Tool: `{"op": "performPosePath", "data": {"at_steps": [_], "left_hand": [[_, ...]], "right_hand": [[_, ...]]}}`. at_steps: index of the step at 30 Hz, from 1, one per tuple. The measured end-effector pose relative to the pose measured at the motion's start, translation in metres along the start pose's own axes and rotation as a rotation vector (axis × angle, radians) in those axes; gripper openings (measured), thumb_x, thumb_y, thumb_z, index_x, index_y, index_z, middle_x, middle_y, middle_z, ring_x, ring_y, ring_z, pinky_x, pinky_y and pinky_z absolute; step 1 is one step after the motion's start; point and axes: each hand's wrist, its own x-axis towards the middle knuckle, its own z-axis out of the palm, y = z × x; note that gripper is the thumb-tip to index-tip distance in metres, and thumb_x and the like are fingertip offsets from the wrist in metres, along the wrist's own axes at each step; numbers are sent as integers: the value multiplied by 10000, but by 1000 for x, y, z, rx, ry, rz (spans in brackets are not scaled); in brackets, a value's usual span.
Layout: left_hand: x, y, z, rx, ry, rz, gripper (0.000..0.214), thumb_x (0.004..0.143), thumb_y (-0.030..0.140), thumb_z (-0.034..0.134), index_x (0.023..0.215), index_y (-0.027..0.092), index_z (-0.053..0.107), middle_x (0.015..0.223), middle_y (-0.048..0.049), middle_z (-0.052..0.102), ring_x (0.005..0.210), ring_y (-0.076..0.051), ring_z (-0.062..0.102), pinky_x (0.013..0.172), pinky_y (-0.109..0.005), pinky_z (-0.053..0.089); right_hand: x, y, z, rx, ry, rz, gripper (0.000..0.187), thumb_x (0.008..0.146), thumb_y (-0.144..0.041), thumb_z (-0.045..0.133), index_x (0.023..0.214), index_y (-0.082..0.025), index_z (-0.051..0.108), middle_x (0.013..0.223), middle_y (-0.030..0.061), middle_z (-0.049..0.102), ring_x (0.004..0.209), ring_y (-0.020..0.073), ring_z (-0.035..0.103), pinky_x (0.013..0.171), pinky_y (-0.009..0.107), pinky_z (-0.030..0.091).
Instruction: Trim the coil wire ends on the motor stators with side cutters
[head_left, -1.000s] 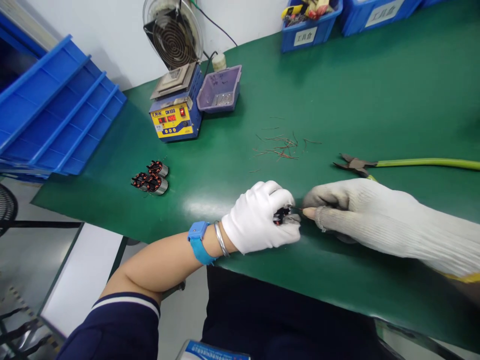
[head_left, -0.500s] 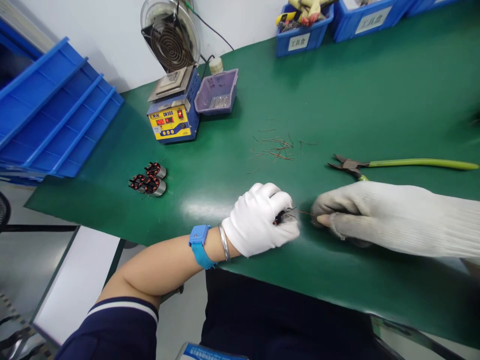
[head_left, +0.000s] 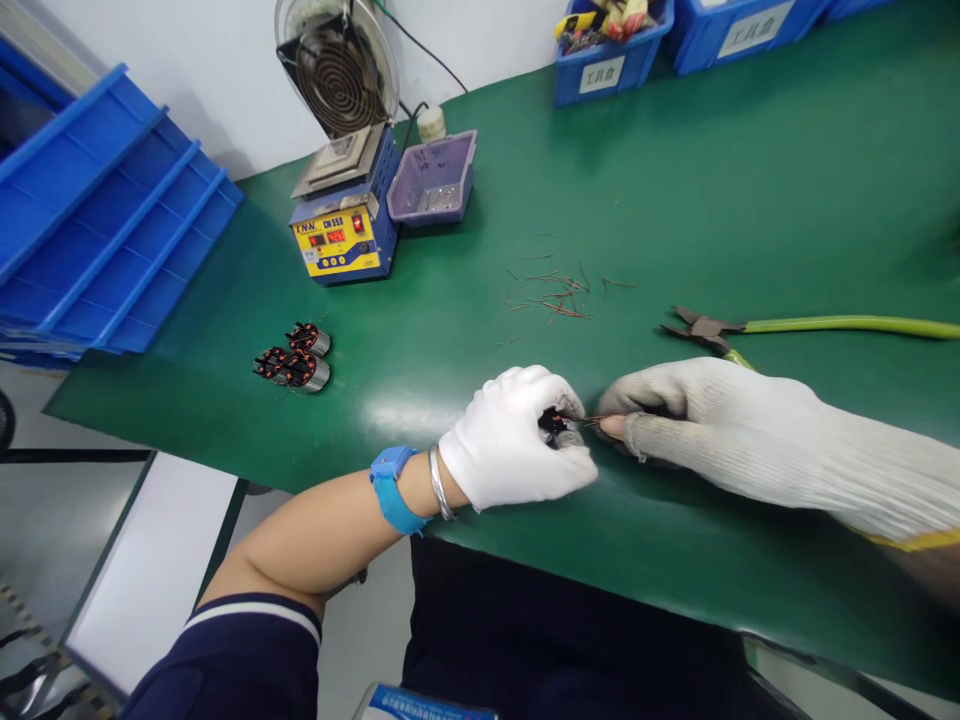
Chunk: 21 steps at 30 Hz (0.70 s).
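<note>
My left hand (head_left: 517,440), in a white glove, is closed around a small motor stator (head_left: 553,422); only its black end with a bit of copper shows between the fingers. Thin copper wire (head_left: 589,421) runs from the stator to my right hand (head_left: 675,425). That hand wears a greyish-white knit glove with the thumb tip bare, and it pinches the wire. Green-handled cutting pliers (head_left: 709,328) lie just beyond my right hand, jaws apart. Loose wire offcuts (head_left: 559,295) are scattered on the table beyond my hands.
Three more stators (head_left: 304,365) stand at the left on the green table (head_left: 420,330). Behind them are a blue solder pot (head_left: 345,230) with a lit display, a purple tray (head_left: 433,180) and a fan (head_left: 337,85). Blue bins (head_left: 611,75) line the back; blue crates (head_left: 112,220) lean at left.
My right hand has moved left, close to my left hand, and its pinch on the wire is now near the stator. My left hand has turned slightly, showing more of the stator.
</note>
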Motion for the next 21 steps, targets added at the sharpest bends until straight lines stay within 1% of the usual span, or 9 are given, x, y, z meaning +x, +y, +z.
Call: {"op": "performPosePath", "data": {"at_steps": [5, 7, 10, 12, 15, 17, 18, 19, 21], "left_hand": [[0, -4, 6, 19, 60, 59, 82, 647, 214, 584, 728, 218, 573, 763, -22, 655, 734, -201, 613, 700, -340, 534], [0, -4, 7, 29, 59, 64, 81, 650, 212, 586, 730, 219, 577, 757, -20, 655, 728, -197, 607, 698, -334, 531], [0, -5, 7, 34, 53, 67, 83, 654, 220, 598, 736, 219, 584, 773, -22, 663, 736, -194, 607, 703, -329, 529], [0, -5, 7, 22, 59, 88, 87, 656, 219, 594, 743, 216, 591, 783, -25, 668, 737, -191, 608, 697, -326, 525], [0, -7, 7, 14, 65, 116, 64, 673, 216, 585, 737, 215, 588, 780, -25, 667, 729, -185, 597, 684, -321, 518], [0, -8, 8, 31, 58, 119, 46, 686, 225, 592, 731, 218, 583, 778, -25, 665, 728, -185, 587, 680, -319, 513], [0, -8, 8, 44, 54, 118, 43, 692, 230, 596, 731, 220, 581, 780, -26, 666, 729, -185, 583, 678, -319, 511], [0, -8, 8, 58, 49, 119, 40, 698, 231, 597, 732, 221, 579, 784, -27, 667, 731, -186, 581, 678, -319, 509], [0, -9, 9, 83, 38, 127, 30, 707, 221, 588, 732, 222, 571, 789, -28, 668, 735, -187, 580, 680, -318, 504]], "right_hand": [[-1, 1, -6, 11, -127, 144, 521, 805, -734, 502, 699, -236, 614, 617, 15, 641, 488, 148, 500, 464, 282, 349], [0, 0, -9, 38, -119, 163, 611, 792, -806, 441, 688, -229, 611, 600, 29, 626, 516, 160, 521, 498, 286, 388], [2, -3, -12, -55, 3, 236, 594, 854, -729, 360, 690, -220, 618, 600, 35, 626, 540, 168, 545, 515, 286, 385], [1, -4, -13, -152, 18, 269, 509, 892, -621, 374, 683, -214, 596, 614, 29, 626, 541, 161, 539, 510, 283, 359], [-5, 2, -15, -208, -162, 187, 425, 901, -536, 435, 650, -213, 549, 581, 12, 571, 502, 142, 465, 488, 284, 322], [-9, 8, -19, -209, -240, 130, 431, 901, -556, 449, 656, -223, 571, 578, 14, 566, 491, 147, 454, 482, 293, 323], [-10, 11, -21, -207, -212, 119, 434, 891, -594, 462, 702, -237, 621, 616, 20, 604, 508, 160, 489, 492, 299, 344], [-10, 13, -24, -204, -130, 117, 439, 874, -640, 480, 792, -259, 681, 696, 28, 663, 555, 181, 548, 517, 308, 382], [-4, 13, -29, -164, 94, 126, 512, 829, -722, 515, 1019, -301, 737, 890, 41, 741, 701, 236, 651, 590, 331, 452]]}}
